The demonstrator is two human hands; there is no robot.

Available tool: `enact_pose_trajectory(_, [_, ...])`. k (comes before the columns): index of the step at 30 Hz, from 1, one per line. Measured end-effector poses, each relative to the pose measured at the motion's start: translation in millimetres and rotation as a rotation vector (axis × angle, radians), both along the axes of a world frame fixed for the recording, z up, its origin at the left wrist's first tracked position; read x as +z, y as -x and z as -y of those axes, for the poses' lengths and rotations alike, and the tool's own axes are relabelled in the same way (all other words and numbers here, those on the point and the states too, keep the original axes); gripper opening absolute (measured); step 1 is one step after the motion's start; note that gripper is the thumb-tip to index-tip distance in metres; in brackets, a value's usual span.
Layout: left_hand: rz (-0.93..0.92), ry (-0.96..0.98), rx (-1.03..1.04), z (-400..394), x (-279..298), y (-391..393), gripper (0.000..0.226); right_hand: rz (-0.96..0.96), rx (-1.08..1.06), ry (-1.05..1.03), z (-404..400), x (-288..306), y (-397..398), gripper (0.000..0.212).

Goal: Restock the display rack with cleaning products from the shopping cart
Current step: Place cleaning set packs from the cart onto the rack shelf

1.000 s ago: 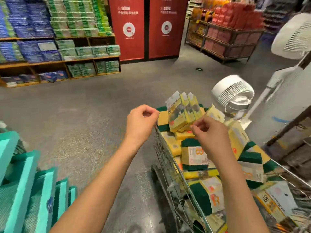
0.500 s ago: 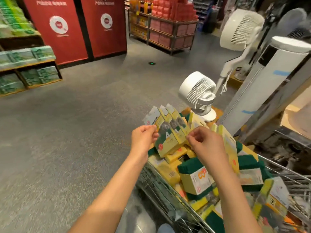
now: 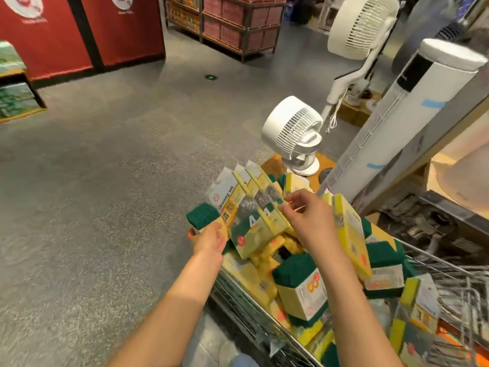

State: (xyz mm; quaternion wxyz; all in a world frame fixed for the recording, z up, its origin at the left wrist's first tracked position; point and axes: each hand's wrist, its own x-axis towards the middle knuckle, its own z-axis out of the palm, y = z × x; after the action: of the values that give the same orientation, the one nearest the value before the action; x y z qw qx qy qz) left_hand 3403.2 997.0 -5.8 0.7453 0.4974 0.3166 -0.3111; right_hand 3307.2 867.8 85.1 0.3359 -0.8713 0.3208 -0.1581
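Gathering fanned packs [image 3: 251,210] atop the cart [image 3: 254,311], my left hand [image 3: 210,242] cups their lower edge, my right hand [image 3: 308,221] pinches the top; I should square them before lifting.

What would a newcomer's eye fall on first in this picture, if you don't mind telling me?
Probably the fanned bunch of yellow cleaning-set packs at the centre, above the wire shopping cart heaped with yellow-and-green sponges. The left hand holds the packs from below, while the right hand touches their right edge. Behind the cart, a small white fan sits low beside a tall white tower fan.
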Motion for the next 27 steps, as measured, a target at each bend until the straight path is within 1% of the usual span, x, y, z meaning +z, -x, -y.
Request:
enact_pose_trajectory(2, [-0.073, -0.016, -0.063, 6.9, -5.9, -3.7, 0.049, -0.018, -0.005, -0.04, 5.9, -8.7, -11.1, 0.029])
enact_pose_trajectory(4, [-0.142, -0.043, -0.061, 12.8, -13.3, -6.1, 0.052, -0.057, -0.006, -0.048, 11.8, -18.6, -20.4, 0.044])
enact_pose_trajectory(8, [-0.196, -0.067, -0.142, 24.1, -26.6, -12.8, 0.06, -0.15, 0.013, -0.055, 24.6, -36.8, -35.8, 0.063])
enact_pose_trajectory(12, [-0.234, -0.015, -0.224, 34.6, -41.5, -19.5, 0.071, -0.217, 0.05, -0.078, 39.5, -50.4, -49.6, 0.083])
enact_pose_trajectory(13, [-0.249, 0.01, -0.243, 37.0, -46.3, -20.7, 0.071, -0.234, 0.063, -0.083, 42.8, -53.7, -54.5, 0.088])
enact_pose_trajectory(15, [-0.26, 0.044, -0.273, 41.6, -54.5, -23.4, 0.062, -0.263, 0.091, -0.105, 49.0, -61.1, -66.0, 0.098])
enact_pose_trajectory(17, [-0.26, 0.045, -0.282, 44.8, -63.4, -26.4, 0.06, -0.303, 0.112, -0.136, 54.5, -69.1, -79.0, 0.108])
enact_pose_trajectory(20, [-0.235, 0.044, -0.271, 48.9, -70.1, -30.4, 0.05, -0.409, 0.137, -0.114, 58.9, -80.4, -94.5, 0.118])
enact_pose_trajectory(22, [-0.233, 0.078, -0.252, 50.2, -71.0, -31.3, 0.041, -0.447, 0.137, -0.148, 59.2, -86.7, -99.7, 0.12])
enact_pose_trajectory(24, [-0.224, 0.091, -0.249, 50.2, -72.4, -32.1, 0.037, -0.459, 0.137, -0.191, 58.2, -93.7, -100.7, 0.12])
enact_pose_trajectory(27, [-0.166, 0.084, -0.28, 49.9, -71.6, -32.6, 0.026, -0.507, 0.166, -0.147, 55.3, -100.6, -98.9, 0.121])
